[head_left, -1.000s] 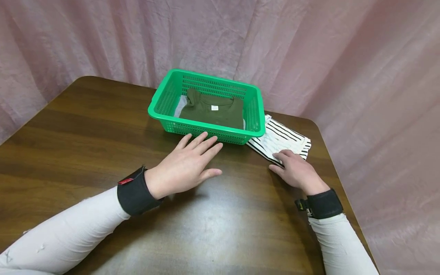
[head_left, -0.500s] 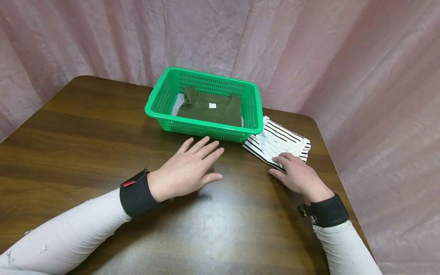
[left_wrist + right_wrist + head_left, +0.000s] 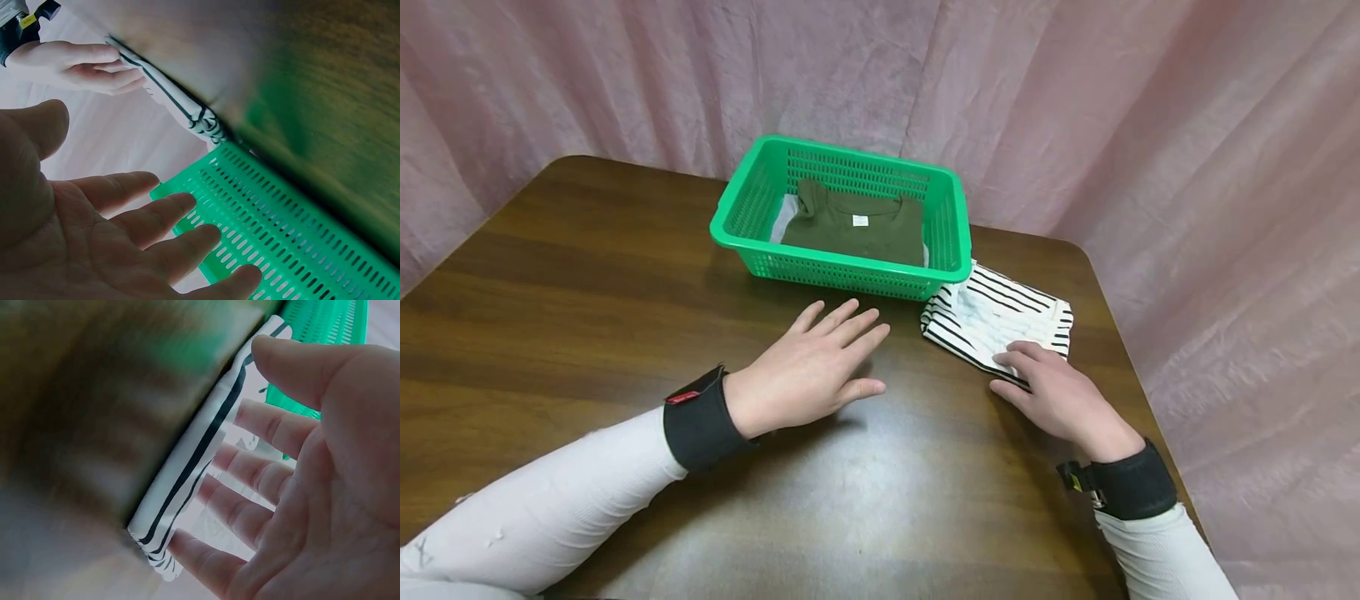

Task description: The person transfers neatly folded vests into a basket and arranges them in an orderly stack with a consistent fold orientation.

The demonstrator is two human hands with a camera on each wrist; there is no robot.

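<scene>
A folded white cloth with black stripes [image 3: 1000,312] lies on the table at the right, beside the basket's near right corner. My right hand [image 3: 1063,396] rests its fingertips on the near part of this cloth, with the thumb off its near edge. In the right wrist view the fingers [image 3: 250,481] are nearly straight over the striped fabric [image 3: 206,425]. My left hand [image 3: 808,375] hovers palm down over the table, fingers spread, holding nothing. It is in front of the green basket [image 3: 842,265], apart from it. Inside lies a folded olive-green shirt [image 3: 857,233] with a white neck label.
Under the olive shirt, some light grey fabric [image 3: 785,218] shows at the left. The brown wooden table [image 3: 587,308] has rounded far corners, and its right edge runs close to my right arm. A pink curtain [image 3: 850,67] hangs behind.
My right hand has drawn the striped cloth slightly toward me, and more of its left end shows past the basket. The left hand has barely moved. The view has tilted a little.
</scene>
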